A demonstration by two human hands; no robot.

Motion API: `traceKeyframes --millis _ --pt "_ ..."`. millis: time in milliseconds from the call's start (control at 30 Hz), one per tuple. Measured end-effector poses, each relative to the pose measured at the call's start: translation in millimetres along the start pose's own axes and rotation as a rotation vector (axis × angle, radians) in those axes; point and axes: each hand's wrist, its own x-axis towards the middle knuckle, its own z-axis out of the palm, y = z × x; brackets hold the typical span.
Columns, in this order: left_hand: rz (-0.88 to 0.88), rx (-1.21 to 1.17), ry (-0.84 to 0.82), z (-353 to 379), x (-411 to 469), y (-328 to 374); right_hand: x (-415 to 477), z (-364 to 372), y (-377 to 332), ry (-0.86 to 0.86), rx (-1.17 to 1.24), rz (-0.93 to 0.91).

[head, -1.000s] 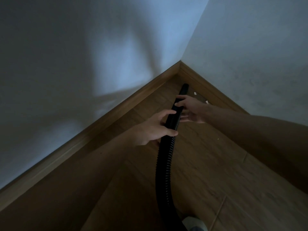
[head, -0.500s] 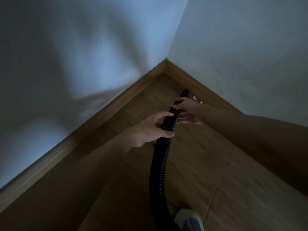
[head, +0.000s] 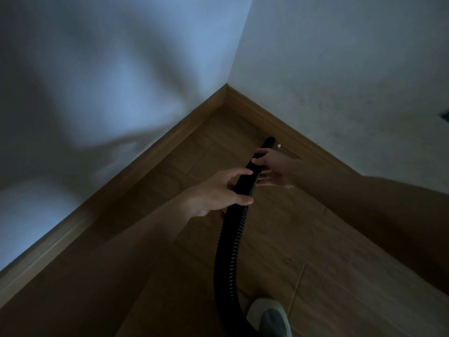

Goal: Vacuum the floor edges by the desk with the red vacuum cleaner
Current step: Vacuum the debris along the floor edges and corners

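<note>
Dim wood floor (head: 315, 239) corner: left hand (head: 216, 193) and right hand (head: 279, 170) grip the black hose (head: 230, 242), fingers curled. The hose's lower end is cut off.

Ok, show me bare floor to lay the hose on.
Bare floor lies right of the hose, and in the corner between the skirting boards. Crowded at the tip, by the left hand, right hand and a white scrap, and near the shoe.

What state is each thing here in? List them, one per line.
hose: held in both hands, end low by the skirting.
left hand: grips the hose.
right hand: holds the hose nearer its end.
white scrap: on the floor beside the hose end, not picked up.
shoe: on the floor.
</note>
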Motion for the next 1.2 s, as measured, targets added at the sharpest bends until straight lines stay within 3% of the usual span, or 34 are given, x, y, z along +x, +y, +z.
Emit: traceKeyframes --millis 700,1200 --pt "-0.014 0.046 -0.078 23.5 -6.9 -3.0 -21.1 -14.9 37.1 0.057 0.133 0.021" --pt "-0.041 0.028 -0.014 8.6 -33.3 -13.7 -27.6 22.2 33.8 0.0 0.123 -0.007"
